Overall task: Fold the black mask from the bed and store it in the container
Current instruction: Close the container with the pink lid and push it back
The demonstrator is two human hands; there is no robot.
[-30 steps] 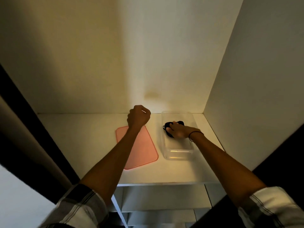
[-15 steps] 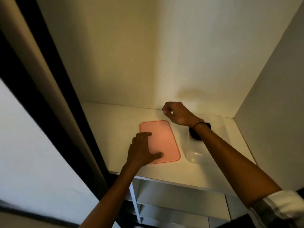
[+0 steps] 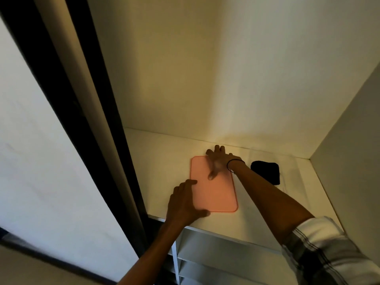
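Observation:
The folded black mask (image 3: 266,171) lies inside the clear plastic container (image 3: 292,161) on the white shelf (image 3: 156,161), at the right. A flat pink lid (image 3: 218,192) lies on the shelf left of the container. My left hand (image 3: 185,204) rests on the lid's near left edge, fingers spread. My right hand (image 3: 219,161) lies across the lid's far end, thumb pressed on its top and fingers over the far edge. Neither hand touches the mask.
The shelf is boxed in by a back wall and a right side panel (image 3: 349,130). A dark door frame (image 3: 86,124) runs down the left. Lower white shelves (image 3: 205,258) sit beneath the front edge.
My right hand left the mask in the container and moved left onto the lid's far end. My left hand came down to the lid's near left edge. The view has swung left.

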